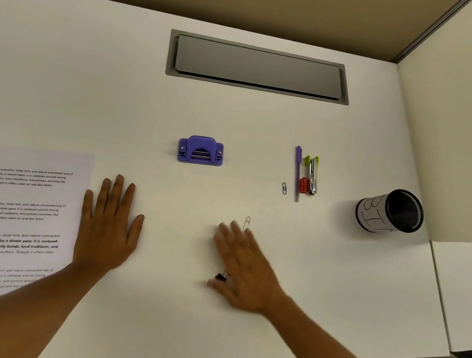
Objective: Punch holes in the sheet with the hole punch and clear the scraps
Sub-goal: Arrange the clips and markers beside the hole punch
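**Both hands flat on the worktop, punch and sheet untouched**

The left hand lay palm down in the lower left of the frame, its grip apart, fingers straight and spread on the white worktop, holding nothing. Its little-finger edge sat just at the right edge of the printed sheet, which lay flat at the far left of the frame; whether the two touched could not be told.

The right hand was at lower centre, blurred, its fingers straight and together, its grip likewise apart and holding nothing. A small black binder clip showed at its thumb side, and a silver paper clip lay just above its fingertips.

The purple hole punch stood at the centre of the frame, well apart from both hands and from the sheet.

To the right of centre lay a purple pen, with a small blue paper clip on its left and a stapler-like metal tool with green and red parts on its right. A black mesh cup lay on its side at the right edge. A grey cable hatch was set into the worktop at upper centre.
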